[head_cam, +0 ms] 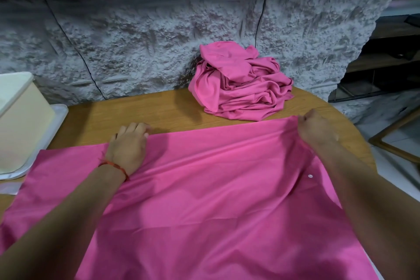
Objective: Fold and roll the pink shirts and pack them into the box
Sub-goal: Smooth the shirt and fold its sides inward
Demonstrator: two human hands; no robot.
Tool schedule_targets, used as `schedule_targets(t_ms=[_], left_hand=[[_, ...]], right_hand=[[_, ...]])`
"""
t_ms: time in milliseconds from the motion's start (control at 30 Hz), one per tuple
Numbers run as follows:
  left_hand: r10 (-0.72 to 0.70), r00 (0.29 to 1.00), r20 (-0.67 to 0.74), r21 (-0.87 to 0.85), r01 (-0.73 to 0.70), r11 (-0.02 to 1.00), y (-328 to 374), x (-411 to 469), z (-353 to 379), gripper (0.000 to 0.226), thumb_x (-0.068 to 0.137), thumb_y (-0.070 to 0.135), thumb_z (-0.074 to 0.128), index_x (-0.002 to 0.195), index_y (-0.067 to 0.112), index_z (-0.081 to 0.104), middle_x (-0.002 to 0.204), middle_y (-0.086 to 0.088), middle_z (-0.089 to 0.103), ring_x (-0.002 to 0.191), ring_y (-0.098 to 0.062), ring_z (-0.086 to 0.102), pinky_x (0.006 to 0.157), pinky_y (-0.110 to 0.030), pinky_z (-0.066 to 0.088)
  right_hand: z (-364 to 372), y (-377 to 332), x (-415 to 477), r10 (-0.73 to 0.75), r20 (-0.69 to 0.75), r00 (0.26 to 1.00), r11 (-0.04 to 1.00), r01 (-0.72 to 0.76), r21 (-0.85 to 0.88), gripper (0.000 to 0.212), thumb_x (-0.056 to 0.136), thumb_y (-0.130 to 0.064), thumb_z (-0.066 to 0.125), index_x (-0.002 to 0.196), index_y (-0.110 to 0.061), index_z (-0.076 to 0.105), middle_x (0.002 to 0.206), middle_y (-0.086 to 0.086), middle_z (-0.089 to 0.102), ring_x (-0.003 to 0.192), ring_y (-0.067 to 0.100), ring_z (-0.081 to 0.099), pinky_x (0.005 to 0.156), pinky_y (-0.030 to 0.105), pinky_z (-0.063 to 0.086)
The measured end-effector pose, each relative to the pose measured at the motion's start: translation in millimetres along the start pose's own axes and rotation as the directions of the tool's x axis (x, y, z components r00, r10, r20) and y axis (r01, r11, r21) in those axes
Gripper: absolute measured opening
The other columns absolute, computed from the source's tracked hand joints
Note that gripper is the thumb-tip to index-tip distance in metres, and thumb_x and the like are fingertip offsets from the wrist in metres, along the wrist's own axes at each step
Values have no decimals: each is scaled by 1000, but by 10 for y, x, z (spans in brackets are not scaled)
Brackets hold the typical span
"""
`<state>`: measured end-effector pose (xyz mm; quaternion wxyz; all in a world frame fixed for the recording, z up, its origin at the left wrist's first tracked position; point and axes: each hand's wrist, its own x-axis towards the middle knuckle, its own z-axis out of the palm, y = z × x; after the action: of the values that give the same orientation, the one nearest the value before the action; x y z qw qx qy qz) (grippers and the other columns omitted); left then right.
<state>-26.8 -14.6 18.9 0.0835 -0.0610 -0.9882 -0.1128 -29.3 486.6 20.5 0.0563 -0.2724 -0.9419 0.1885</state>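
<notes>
Pink shirt (204,200) lies spread flat on desk (170,109), nearest. Left hand (128,145), fingers curled, grips its far edge; right hand (317,130) pinches the same edge. Behind: heap of pink shirts (241,88). Cream box (20,120) stands at far left.

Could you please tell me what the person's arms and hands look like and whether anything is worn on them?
Both forearms are bare as far as the frame shows, with no sleeves in view. The left hand and right hand wear no gloves. A thin red thread bracelet circles the left wrist; the right wrist carries nothing visible.
</notes>
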Motion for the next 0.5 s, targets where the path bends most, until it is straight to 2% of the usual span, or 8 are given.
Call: schedule_targets(t_ms=[100,200,300,400,500], left_hand=[[67,997,-33,-82,-70,994,-55,-324,-140,21,106,22,46,119,22,63,121,0,63,111,-29,53,92,-49,46],[110,993,31,-127,-105,986,-73,-752,-245,25,103,29,45,112,19,66,113,-2,67,107,-32,60,95,-52,49],[125,991,45,-163,-116,980,-36,-1186,-364,29,95,41,46,107,23,67,108,5,65,102,-26,62,93,-50,50],[123,992,24,-179,-116,977,-44,-1607,-464,34,94,47,44,107,24,66,109,8,65,100,-23,62,93,-48,51],[86,996,-6,-185,-86,979,-139,-1995,-502,39,91,49,47,106,21,68,107,5,67,100,-25,64,94,-52,52]], right_hand=[[-142,164,-173,-107,-42,993,990,111,92,31,104,-33,49,127,-15,56,128,17,60,111,41,61,97,53,51],[-172,362,-480,-204,-81,976,960,216,181,25,100,-21,56,123,-16,63,125,12,61,113,36,61,98,54,51],[-228,536,-857,-216,-112,970,947,236,218,19,99,-18,57,116,-21,66,122,9,62,113,33,57,96,47,49],[-326,741,-1262,-198,-161,967,965,221,142,19,95,-17,62,111,-23,70,120,6,66,115,31,56,95,44,45],[-372,902,-1665,-196,-104,975,953,215,215,15,93,-14,67,96,-28,72,108,4,70,101,28,63,92,45,50]])
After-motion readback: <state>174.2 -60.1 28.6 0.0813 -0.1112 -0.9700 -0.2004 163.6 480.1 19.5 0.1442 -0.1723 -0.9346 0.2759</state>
